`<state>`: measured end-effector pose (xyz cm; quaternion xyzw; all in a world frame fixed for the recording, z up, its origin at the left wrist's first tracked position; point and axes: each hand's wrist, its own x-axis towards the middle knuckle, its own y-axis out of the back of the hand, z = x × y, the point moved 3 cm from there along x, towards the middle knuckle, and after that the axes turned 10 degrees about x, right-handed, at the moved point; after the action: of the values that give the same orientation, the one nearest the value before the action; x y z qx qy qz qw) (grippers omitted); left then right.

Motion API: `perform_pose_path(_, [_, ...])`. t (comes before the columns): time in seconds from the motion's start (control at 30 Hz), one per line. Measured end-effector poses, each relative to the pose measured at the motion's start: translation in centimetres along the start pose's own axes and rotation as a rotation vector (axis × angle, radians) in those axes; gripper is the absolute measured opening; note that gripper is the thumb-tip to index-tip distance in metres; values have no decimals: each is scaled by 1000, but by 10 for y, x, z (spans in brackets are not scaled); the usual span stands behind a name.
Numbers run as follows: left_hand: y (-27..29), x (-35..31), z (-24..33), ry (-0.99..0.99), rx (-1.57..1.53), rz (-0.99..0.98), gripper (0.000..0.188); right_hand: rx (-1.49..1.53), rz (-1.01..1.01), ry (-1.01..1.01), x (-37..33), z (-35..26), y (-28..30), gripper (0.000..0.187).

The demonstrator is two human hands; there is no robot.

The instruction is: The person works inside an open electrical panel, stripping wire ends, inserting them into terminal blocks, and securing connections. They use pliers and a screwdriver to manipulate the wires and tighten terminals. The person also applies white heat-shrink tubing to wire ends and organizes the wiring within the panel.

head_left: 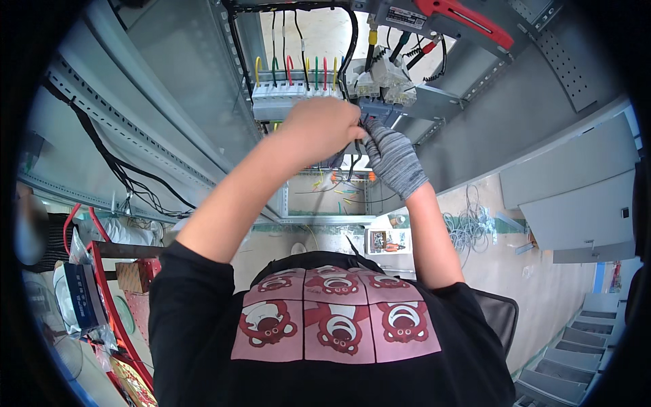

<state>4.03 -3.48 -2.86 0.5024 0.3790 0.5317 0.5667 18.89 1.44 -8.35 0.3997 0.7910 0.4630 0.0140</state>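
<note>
we have both hands up inside the grey metal cabinet (pixel 169 81), meeting just below the row of pale terminal blocks (pixel 291 95) where the yellow, green and red wire loops (pixel 298 68) plug in. our left hand (pixel 322 129), bare, is curled closed around something small at the lower edge of that row; the fist hides what it pinches, though it looks like the end of a black wire (pixel 352 166) that hangs down beneath the knuckles. our right hand (pixel 393 159), in a grey knit glove, is pressed against the left with its fingertips at the same spot, and we cannot tell whether it grips anything or only steadies.

as we judge it, the step is seating or freeing a conductor at one terminal. to do it well we should keep the gloved hand braced on the block so the row does not flex, feed the wire straight along its slot and not at an angle, and avoid dragging the neighbouring coloured loops. the red-handled tool (pixel 468 20) rests above on the frame, well apart from both hands
</note>
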Motion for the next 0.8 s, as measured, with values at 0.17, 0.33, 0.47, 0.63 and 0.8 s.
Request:
perform_pose_path(0.17, [-54,-10,-9,138,-767,234,9,278,-57,-93,2,4,7,26])
perform_pose_path(0.33, [-71,-12,0,266,-1174,263,3,297,2,-22,1,1,5,27])
perform_pose_path(0.47, [-66,-17,0,152,-738,524,7,25,25,65,1,-5,2,26])
perform_pose_path(0.63, [-53,-31,13,229,-432,626,9,-167,113,61,-1,-15,-5,20])
perform_pose_path(0.8, [-56,-29,22,184,-523,727,9,-227,162,10,-2,-6,-9,22])
